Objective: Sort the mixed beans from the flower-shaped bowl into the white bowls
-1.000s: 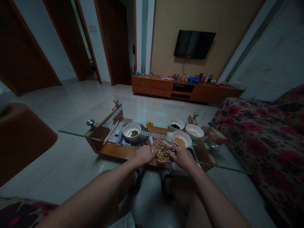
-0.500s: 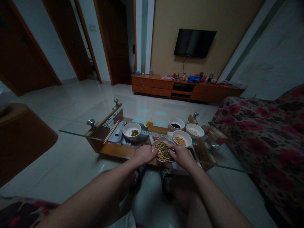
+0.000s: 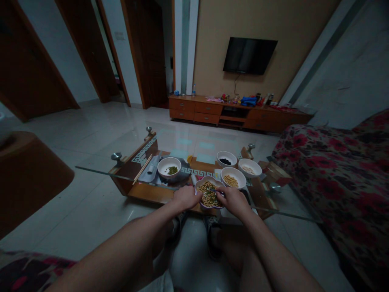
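A flower-shaped bowl (image 3: 209, 207) of mixed yellow and green beans sits at the near edge of the glass table. My left hand (image 3: 187, 197) grips its left rim, thumb on the edge. Over the bowl's right side, my right hand (image 3: 232, 199) pinches slim tweezers (image 3: 213, 190), whose tip points into the beans; most of the tool is hidden by the fingers. Just behind stands a white bowl of yellow soybeans (image 3: 231, 181). Beyond it are a bowl of black beans (image 3: 225, 161) and a bowl of pale pieces (image 3: 249, 168). A bowl of green beans (image 3: 170, 170) is to the left.
Chopsticks (image 3: 142, 169) lie on the left of the glass table (image 3: 100, 171), beside a clear plastic case. Metal posts carry the glass, and its edges reach out to both sides. A flowered sofa (image 3: 322, 162) stands at right, a low TV cabinet (image 3: 206, 108) at the back.
Almost nothing differs. Both hands keep their places at the flower-shaped bowl, and the view has shifted very slightly.
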Available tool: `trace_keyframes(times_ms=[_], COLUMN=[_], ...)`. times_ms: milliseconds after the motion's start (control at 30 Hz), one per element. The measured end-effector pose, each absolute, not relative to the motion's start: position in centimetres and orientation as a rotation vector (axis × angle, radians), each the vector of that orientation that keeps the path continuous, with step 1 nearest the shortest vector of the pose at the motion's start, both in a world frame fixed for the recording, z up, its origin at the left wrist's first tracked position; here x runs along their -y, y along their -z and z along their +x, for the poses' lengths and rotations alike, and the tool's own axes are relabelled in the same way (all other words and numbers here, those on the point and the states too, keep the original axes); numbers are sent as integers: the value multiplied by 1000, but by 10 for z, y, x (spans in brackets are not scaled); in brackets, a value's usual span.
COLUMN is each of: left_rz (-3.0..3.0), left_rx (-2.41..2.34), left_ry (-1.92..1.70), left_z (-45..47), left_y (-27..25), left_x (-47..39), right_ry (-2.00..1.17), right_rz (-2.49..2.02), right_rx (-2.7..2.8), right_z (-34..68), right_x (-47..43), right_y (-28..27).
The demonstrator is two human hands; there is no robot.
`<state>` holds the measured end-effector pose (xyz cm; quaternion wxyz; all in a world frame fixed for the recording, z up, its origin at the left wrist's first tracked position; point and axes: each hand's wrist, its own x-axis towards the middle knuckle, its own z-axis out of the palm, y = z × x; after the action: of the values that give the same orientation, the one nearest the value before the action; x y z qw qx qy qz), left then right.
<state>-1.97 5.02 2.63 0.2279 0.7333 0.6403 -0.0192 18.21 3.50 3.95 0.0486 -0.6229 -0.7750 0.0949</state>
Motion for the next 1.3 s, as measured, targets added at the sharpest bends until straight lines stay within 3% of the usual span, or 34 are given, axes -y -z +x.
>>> trace_keyframes(times_ms=[367,800,1067,1300], left_rz=[2018,2035,2042,2069], left_rx=[-1767,-1711,-1736,-1741], left_ry=[44,24,48,55], left_z=[-21,-23,-22,-21], left_y=[-23,-20,-24,-21], left_x=[-51,-51,-51,-52], right_ry=[-239,112,76,-233], right_rz=[-1828,-2168,-2143,-1916], right_rx=[2289,1597,1631,2053], right_z=[185,215,211,200], right_x=[-33,-33,-33,-35], right_y=[-43,-53,-50,-41])
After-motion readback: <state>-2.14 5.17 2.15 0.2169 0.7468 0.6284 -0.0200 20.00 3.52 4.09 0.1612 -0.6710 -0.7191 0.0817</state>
